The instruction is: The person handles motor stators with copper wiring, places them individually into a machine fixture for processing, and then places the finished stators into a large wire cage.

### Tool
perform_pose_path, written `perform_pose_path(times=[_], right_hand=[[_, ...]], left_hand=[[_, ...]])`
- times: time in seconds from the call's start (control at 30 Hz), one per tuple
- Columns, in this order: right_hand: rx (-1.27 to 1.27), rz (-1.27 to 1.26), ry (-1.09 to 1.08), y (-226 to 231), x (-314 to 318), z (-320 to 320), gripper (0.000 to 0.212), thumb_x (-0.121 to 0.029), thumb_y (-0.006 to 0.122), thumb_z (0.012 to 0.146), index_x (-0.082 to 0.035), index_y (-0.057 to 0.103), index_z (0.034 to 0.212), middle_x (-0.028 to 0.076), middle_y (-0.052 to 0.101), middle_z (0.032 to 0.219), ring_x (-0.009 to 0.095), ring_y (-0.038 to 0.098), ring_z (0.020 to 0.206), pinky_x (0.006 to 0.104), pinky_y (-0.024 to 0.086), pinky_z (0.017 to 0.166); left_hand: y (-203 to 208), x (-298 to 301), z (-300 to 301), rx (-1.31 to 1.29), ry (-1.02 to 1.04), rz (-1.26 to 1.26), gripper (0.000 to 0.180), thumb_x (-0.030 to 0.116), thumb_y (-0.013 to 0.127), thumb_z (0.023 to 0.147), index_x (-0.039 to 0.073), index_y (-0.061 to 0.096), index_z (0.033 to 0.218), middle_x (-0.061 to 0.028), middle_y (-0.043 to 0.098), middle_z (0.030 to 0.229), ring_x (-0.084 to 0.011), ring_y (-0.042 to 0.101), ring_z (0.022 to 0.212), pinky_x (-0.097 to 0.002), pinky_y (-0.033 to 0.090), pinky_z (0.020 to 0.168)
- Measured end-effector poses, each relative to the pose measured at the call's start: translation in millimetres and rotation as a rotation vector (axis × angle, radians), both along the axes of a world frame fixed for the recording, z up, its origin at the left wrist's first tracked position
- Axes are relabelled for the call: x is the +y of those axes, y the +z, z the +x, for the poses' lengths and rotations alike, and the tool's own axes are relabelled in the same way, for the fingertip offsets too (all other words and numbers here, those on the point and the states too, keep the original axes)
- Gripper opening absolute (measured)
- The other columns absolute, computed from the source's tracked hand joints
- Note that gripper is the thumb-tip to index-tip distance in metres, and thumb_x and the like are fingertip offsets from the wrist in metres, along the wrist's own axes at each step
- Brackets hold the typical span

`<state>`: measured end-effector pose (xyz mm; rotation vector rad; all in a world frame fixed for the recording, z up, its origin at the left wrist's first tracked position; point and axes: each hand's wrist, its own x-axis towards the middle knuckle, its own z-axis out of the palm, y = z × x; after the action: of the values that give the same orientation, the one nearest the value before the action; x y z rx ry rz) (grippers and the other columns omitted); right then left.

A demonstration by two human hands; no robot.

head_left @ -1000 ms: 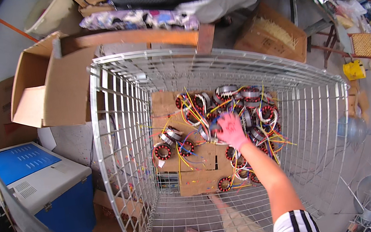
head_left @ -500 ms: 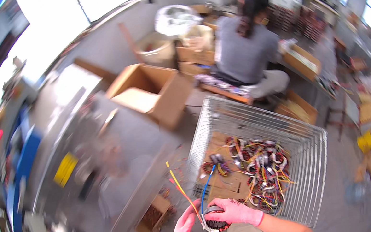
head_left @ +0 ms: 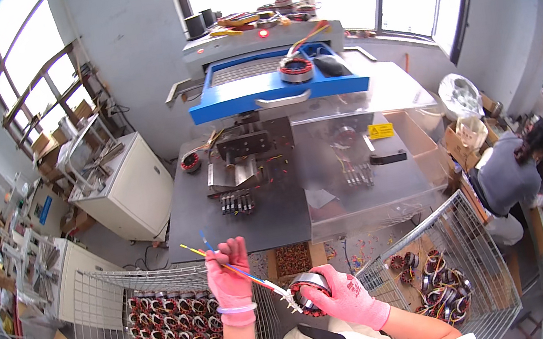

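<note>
1. Hands have come up out of the right wire basket [head_left: 470, 237]; the view now faces the grey counter [head_left: 249, 208].
2. Right hand [head_left: 341, 297] is closed round a motor coil [head_left: 308, 290], low in the middle.
3. Left hand [head_left: 230, 282] pinches its coloured wires [head_left: 222, 264].
4. Fingertips under the coil are hidden.
5. Blue machine [head_left: 276, 87] sits under bright windows.
</note>
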<state>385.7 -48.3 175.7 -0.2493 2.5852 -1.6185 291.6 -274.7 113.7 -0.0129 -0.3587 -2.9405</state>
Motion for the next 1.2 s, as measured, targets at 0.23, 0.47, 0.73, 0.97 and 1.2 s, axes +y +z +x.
perform_pose_path(times=[0.23,0.47,0.73,0.97,1.2], right_hand=[[0.018,-0.043,0.143,19,-3,-39,0.044,-0.034,0.064,0.09,-0.002,0.053,0.117,0.018,0.069,0.089,0.031,0.071,0.079,0.0393,0.055,0.072],[-0.183,-0.05,0.062,-33,49,-95,0.039,-0.03,0.063,0.09,0.0,0.056,0.115,0.023,0.067,0.098,0.032,0.068,0.093,0.0412,0.053,0.08],[-0.149,-0.002,0.11,-28,-3,-187,0.039,-0.031,0.061,0.091,0.0,0.056,0.114,0.021,0.067,0.096,0.032,0.068,0.092,0.0386,0.052,0.079],[-0.095,0.148,0.147,-14,-75,-225,0.036,-0.026,0.065,0.088,-0.001,0.058,0.113,0.018,0.068,0.093,0.029,0.069,0.086,0.0356,0.053,0.076],[-0.129,0.092,0.04,-21,-117,-252,0.038,-0.029,0.064,0.09,-0.001,0.057,0.115,0.019,0.068,0.093,0.03,0.069,0.086,0.0362,0.053,0.075]], left_hand=[[18,-43,-20,0.088,0.2,-0.013,0.04,0.021,0.045,0.1,0.002,0.061,0.069,-0.0096,0.071,0.093,-0.0257,0.067,0.098,-0.0458,0.045,0.106],[22,-144,-21,-0.141,0.659,-0.955,0.027,0.018,0.048,0.097,0.008,0.06,0.075,-0.0078,0.068,0.084,-0.0219,0.065,0.087,-0.0427,0.051,0.091],[-5,-50,-46,-0.391,-0.163,-1.692,0.043,0.026,0.065,0.091,-0.001,0.059,0.124,-0.0091,0.066,0.095,-0.0142,0.062,0.076,-0.0278,0.051,0.066],[38,-95,-172,-0.47,-0.049,-1.059,0.039,0.035,0.057,0.098,-0.002,0.064,0.105,0.002,0.053,0.063,-0.0021,0.039,0.044,-0.0186,0.025,0.038],[-9,-167,-216,-0.547,0.255,-1.003,0.04,0.037,0.056,0.097,0.001,0.066,0.082,0.0008,0.052,0.055,-0.0043,0.04,0.039,-0.0177,0.025,0.033]])
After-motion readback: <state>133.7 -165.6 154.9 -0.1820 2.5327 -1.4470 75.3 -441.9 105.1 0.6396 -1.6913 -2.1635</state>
